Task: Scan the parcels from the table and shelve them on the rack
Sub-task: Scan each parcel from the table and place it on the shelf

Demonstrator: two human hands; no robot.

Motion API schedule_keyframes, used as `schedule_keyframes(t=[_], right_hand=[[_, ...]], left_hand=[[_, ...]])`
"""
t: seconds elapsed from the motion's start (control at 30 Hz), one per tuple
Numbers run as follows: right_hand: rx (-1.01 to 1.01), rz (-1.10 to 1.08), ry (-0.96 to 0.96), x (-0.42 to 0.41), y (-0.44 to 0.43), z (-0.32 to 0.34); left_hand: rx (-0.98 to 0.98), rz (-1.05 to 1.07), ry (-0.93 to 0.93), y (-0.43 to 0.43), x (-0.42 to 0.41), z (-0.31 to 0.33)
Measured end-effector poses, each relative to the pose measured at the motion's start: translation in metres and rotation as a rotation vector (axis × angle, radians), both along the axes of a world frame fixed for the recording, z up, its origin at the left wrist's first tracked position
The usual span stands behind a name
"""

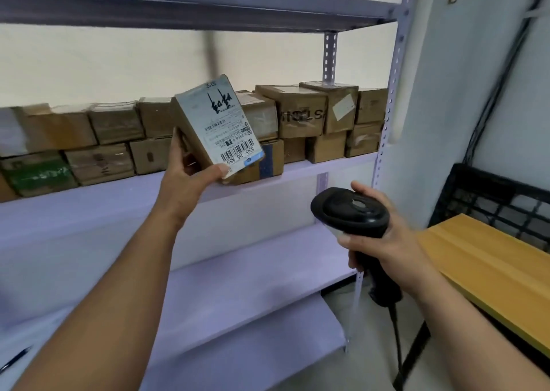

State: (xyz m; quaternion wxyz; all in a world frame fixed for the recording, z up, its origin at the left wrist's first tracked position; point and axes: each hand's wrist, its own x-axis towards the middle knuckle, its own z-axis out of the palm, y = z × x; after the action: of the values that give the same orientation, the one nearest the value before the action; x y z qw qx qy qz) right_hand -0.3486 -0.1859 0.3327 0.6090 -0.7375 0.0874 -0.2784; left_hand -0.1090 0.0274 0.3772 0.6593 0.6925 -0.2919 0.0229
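Fingers (178,149) and thumb of the left hand (189,176) clamp the parcel (214,122) by its lower end, label tilted towards the camera, likely to show the barcode. It hangs just before the rack (297,172), ahead of shelved boxes (300,113). The right hand (387,242) is wrapped round the scanner (351,212), low, near the surface (491,259).

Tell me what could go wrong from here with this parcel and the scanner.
The left hand holds the tilted parcel only at its lower end, so it may slip. The row of boxes behind it looks full; pushing in could dislodge one. The scanner cable hangs by the table and might snag.
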Motion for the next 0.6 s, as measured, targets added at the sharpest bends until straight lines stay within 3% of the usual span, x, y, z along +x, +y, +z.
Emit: schedule_keyframes(t=[0.23,0.43,0.6], right_hand=[[-0.014,0.033,-0.002,0.037,0.012,-0.002],[0.018,0.049,-0.002,0.056,0.014,-0.007],[-0.003,0.032,-0.006,0.057,0.007,-0.002]], left_hand=[[-0.013,0.086,0.16,0.026,0.048,-0.005],[0.147,0.126,0.258,0.012,0.08,-0.01],[0.146,0.155,0.208,-0.001,0.095,-0.014]])
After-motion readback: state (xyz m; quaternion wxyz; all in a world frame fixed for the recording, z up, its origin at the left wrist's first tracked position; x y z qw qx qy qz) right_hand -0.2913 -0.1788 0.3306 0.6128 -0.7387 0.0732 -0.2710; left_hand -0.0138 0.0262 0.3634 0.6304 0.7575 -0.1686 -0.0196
